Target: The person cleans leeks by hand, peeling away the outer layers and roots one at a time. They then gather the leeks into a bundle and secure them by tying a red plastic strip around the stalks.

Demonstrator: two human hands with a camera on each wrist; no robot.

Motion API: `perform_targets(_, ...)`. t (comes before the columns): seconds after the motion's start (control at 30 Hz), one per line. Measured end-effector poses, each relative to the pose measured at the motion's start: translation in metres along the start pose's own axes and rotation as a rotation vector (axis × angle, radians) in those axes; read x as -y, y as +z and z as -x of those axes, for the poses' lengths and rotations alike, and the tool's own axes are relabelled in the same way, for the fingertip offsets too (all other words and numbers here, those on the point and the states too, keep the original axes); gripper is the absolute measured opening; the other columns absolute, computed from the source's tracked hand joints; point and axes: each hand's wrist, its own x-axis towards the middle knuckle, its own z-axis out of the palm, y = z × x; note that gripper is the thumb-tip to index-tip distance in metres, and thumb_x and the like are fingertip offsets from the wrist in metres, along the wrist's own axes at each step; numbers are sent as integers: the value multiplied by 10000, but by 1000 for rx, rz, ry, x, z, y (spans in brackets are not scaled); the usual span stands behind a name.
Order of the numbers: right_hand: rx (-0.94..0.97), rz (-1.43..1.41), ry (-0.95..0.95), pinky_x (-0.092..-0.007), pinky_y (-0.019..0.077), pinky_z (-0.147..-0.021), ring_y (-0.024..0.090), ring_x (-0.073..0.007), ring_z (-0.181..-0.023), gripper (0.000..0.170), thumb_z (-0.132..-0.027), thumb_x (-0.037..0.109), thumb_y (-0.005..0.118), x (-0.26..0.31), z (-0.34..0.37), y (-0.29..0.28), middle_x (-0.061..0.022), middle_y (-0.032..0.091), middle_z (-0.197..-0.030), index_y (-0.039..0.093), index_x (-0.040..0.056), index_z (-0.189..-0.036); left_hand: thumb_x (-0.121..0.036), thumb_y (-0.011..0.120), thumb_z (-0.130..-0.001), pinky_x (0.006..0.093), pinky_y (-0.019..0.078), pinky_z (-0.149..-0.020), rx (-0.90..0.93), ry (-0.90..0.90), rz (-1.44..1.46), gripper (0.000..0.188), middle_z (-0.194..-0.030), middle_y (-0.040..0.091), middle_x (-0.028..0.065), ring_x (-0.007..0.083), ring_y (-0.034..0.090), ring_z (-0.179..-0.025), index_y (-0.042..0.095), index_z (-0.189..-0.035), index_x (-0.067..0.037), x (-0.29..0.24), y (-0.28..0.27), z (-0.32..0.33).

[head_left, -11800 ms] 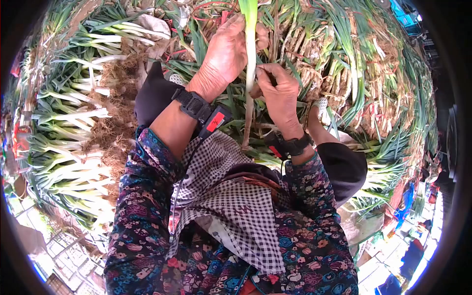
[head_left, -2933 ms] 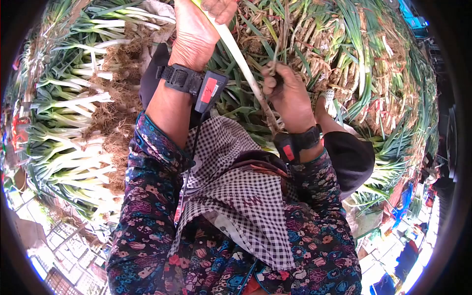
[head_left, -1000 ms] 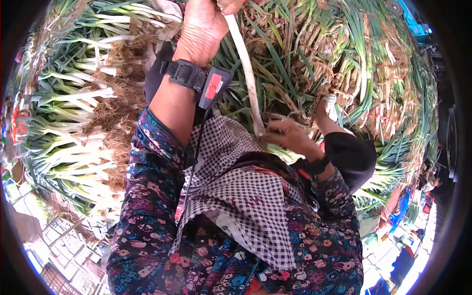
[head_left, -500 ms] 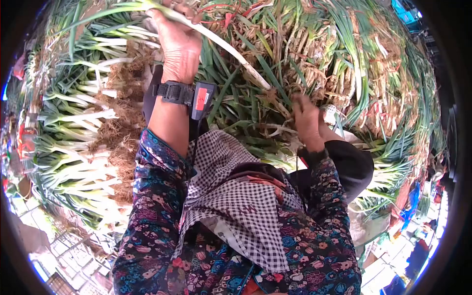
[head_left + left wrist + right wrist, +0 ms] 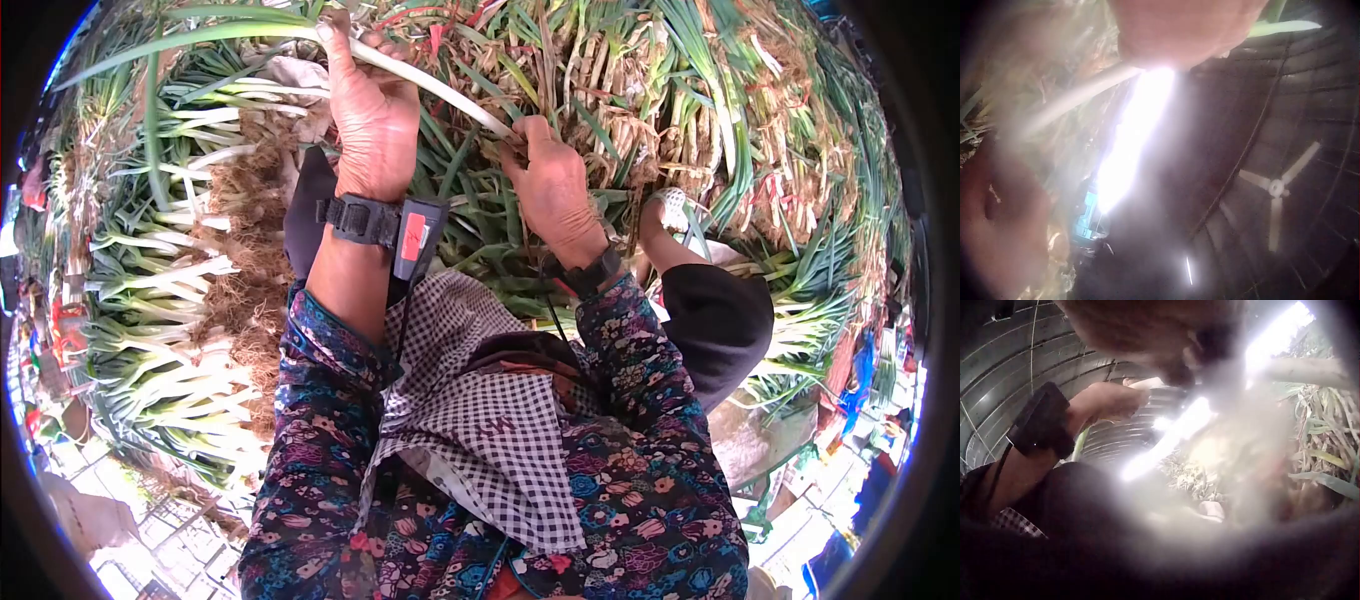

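Observation:
My left hand (image 5: pixel 376 125) grips a green onion (image 5: pixel 440 93) near where its white stalk turns to green leaves. The leaves reach out to the left, and the stalk slants down to the right. At its lower end my right hand (image 5: pixel 555 190) pinches the stalk between thumb and fingers, covering the tip. In the left wrist view the pale stalk runs from the left hand (image 5: pixel 1188 31) toward the right hand (image 5: pixel 1007 219). Blur and glare cover much of the right wrist view, where the right hand (image 5: pixel 1154 337) fills the top.
Cleaned green onions (image 5: pixel 170 300) lie in a row on the left, their brown roots (image 5: pixel 245 270) facing inward. Bundled, unpeeled green onions (image 5: pixel 690 130) are heaped at the right and front. Loose green leaves (image 5: pixel 480 215) lie between the legs, below the hands.
The onion has swung from upright to slanting, leaves now leftward. My right hand worked down along the stalk, moved off it to the right, then came back onto its lower end.

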Motion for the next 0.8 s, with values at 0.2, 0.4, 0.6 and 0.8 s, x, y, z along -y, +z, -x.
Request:
perform_targets(0.2, -23, -201, 59, -305, 504, -537, 604, -233, -562, 94, -797, 21, 644, -12, -4, -20, -122, 606, -691, 584, 6, -867, -183, 653, -889, 402, 528, -863, 210, -204, -493, 283, -952, 665, 127, 256, 655, -908, 545, -1102, -31, 3, 12, 13)
perform_targets(0.4, 212, -591, 335, -254, 498, -443, 609, -118, -504, 87, -889, 59, 587, -25, -7, -55, -78, 602, -690, 588, -26, -910, -125, 640, -894, 378, 581, -824, 423, -439, -796, 323, -973, 661, 156, 253, 670, -920, 554, -1167, 26, 25, 10, 35)
perform_targets(0.6, 41, -814, 539, -265, 525, -482, 631, -145, -542, 129, -934, 75, 520, -41, 0, -50, -93, 623, -760, 577, -41, -927, -39, 630, -880, 356, 612, -780, 366, -437, -723, 198, -949, 642, 137, 233, 668, -855, 594, -1042, 67, 42, 4, 38)
perform_targets(0.8, -116, -780, 678, -322, 512, -568, 640, -206, -637, 175, -952, 164, 534, -92, 43, -71, -112, 636, -745, 570, -7, -963, -30, 601, -891, 364, 594, -825, 359, -380, -649, 173, -967, 657, 154, 253, 665, -924, 600, -1041, 57, 32, -2, 26)
